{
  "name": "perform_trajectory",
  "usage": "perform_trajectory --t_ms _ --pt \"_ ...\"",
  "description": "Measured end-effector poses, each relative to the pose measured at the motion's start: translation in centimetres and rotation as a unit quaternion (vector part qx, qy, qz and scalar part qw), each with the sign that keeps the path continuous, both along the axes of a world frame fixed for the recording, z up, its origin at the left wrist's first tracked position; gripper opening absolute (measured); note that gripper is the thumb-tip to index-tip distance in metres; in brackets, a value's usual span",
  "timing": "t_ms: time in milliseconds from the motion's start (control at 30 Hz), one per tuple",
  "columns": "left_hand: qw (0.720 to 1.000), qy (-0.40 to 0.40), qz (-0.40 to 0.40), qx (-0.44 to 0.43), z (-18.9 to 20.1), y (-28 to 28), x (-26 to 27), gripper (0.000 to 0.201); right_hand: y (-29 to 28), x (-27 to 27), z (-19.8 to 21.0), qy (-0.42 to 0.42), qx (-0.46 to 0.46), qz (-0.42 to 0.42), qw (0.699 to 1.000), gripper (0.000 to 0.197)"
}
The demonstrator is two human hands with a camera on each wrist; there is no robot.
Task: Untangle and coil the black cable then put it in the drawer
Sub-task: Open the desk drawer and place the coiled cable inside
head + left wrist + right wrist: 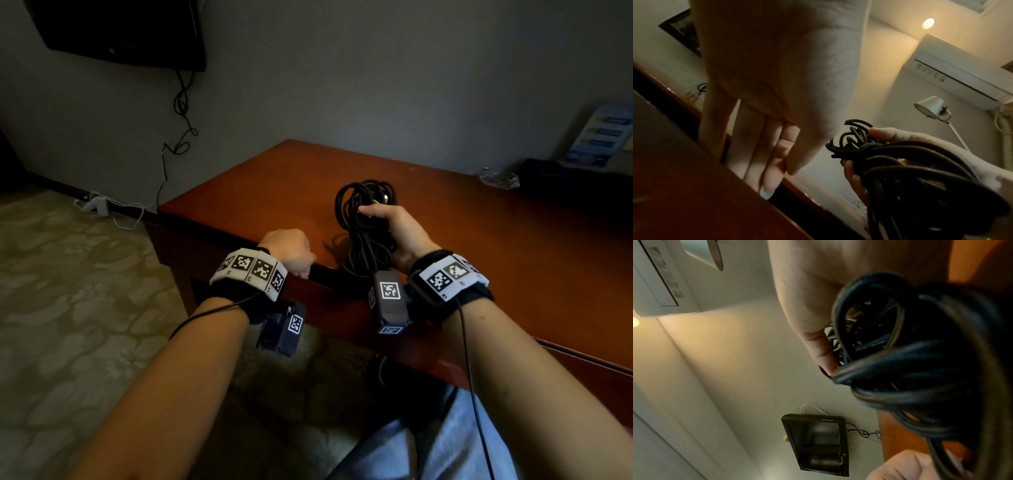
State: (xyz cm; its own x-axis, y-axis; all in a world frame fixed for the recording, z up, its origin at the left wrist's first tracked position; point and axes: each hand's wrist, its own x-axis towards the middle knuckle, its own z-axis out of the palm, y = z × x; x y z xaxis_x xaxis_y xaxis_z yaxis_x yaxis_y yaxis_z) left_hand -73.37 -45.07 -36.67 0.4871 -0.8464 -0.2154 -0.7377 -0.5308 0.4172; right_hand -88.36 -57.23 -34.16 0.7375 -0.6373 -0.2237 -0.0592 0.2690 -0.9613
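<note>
black cable (368, 222) is bundled in my right hand (400, 233), fingers and thumb wrapped round the coils, held just above the red-brown desk (479, 246). my left hand (291, 251) hooks its fingers (756, 162) over the near desk edge (drawer front, i think), holding nothing else. tv (120, 31) on the far wall.

Black cable (368, 222) — coiled into a bundle of many loops, wrapped across its middle by its own turns. Held upright above the desk's front edge; upper loops fan open, lower loops hang bunched. Drawer (329, 291) — red-brown wooden front under the desktop's edge.
</note>
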Motion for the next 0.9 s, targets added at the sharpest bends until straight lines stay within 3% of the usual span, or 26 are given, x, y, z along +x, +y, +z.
perform_trajectory --t_ms 200,533,700,833,900 --pt "0.988 0.100 -0.010 0.116 0.7 -0.5 0.4 0.042 -0.7 -0.5 -0.1 0.013 -0.011 0.005 1.000 0.025" --pt "0.943 0.115 0.016 0.311 0.5 0.0 0.6 0.050 -0.9 -0.7 -0.7 0.053 -0.023 0.040 0.998 0.028" --pt "0.977 0.153 0.057 0.137 1.5 -0.2 2.0 0.044 -0.7 -0.5 -1.2 0.081 -0.031 0.054 0.995 0.050" --pt "0.960 0.243 0.116 -0.074 2.0 -0.8 3.0 0.046 -0.2 0.1 -1.8 0.087 -0.060 0.064 0.992 0.052" --pt "0.949 0.263 0.124 -0.118 1.9 -1.2 3.3 0.053 -0.1 0.6 -2.0 0.083 -0.068 0.068 0.992 0.048"
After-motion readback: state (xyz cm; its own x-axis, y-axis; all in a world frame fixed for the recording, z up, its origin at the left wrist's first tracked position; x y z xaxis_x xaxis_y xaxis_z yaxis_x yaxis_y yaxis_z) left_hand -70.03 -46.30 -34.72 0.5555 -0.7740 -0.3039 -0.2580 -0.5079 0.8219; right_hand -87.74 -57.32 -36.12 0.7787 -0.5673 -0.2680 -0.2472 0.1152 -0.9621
